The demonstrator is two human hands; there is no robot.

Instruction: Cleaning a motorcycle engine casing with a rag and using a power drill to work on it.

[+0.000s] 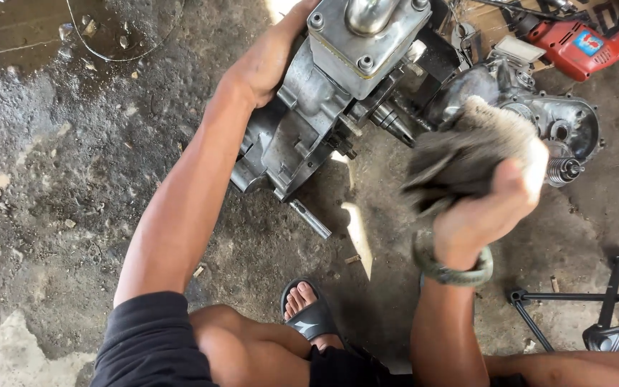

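A grey metal engine block [324, 93] stands tilted on the dirty concrete floor. My left hand [266, 57] grips its left side and steadies it. My right hand [492, 211], with a braided green bracelet on the wrist, is closed around a dirty grey rag [467, 147] just right of the block. Behind the rag lies an engine cover [564, 129] with a small spring and shaft sticking out. A short shaft [392, 122] juts from the block toward the rag.
A red power drill [585, 43] lies at the top right. A black metal stand [596, 301] sits at the lower right. A puddle [37, 29] spreads at the top left. My sandalled foot [309, 308] rests below the block.
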